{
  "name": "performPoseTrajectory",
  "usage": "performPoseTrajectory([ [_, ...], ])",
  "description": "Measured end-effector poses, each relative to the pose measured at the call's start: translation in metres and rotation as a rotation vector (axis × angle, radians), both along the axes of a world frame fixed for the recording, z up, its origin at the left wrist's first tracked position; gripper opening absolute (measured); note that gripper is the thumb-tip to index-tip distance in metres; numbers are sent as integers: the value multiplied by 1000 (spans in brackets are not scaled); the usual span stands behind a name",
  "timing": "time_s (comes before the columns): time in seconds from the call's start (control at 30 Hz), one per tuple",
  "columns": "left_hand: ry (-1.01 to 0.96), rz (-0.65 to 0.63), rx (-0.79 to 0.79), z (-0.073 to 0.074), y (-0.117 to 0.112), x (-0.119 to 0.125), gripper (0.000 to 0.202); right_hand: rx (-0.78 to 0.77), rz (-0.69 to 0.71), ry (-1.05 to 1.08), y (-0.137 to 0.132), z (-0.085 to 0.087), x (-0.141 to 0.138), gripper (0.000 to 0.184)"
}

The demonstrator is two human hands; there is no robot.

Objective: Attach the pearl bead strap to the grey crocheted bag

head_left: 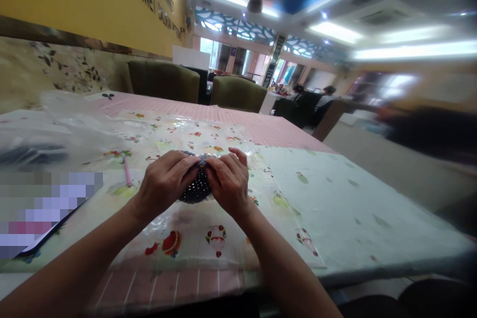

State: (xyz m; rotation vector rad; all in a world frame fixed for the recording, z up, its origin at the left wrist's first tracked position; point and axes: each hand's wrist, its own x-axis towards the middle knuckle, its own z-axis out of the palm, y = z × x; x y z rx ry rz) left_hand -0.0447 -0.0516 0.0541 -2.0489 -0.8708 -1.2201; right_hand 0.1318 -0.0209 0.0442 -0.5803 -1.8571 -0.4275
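My left hand [166, 176] and my right hand [230, 176] meet in the middle of the table. Between them they grip a dark round piece dotted with small shiny beads [196, 190]. Thumbs and fingers of both hands are pinched together at its upper edge. Its exact kind cannot be made out, since the fingers cover the top. A slim pink stick-like tool [127, 171] lies on the patterned plastic sheet [194, 238] to the left of my left hand.
Clear plastic bags [85, 126], one around something dark, lie at the left. Nearer is a blurred-out flat device [48, 213]. Small black scissors [108, 96] rest at the far left edge. Green chairs [238, 93] stand beyond the table; people sit farther back.
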Motion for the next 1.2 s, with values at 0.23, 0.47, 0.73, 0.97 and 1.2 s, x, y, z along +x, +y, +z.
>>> performPoseTrajectory([
  [0.23,-12,-38,-46,-4,4,0,19,-85,14,-66,-1,0,1,11],
  [0.47,1,-113,-80,-5,5,-3,18,-115,51,-128,1,-1,3,13],
  [0.73,23,-90,-74,-9,10,-3,15,-41,48,-122,8,1,4,10],
  [0.97,24,-54,-105,-9,10,-2,27,-23,-40,-87,7,-1,3,13],
  [1.2,39,-62,-160,-11,13,-4,18,-18,-57,-122,9,-2,5,19],
])
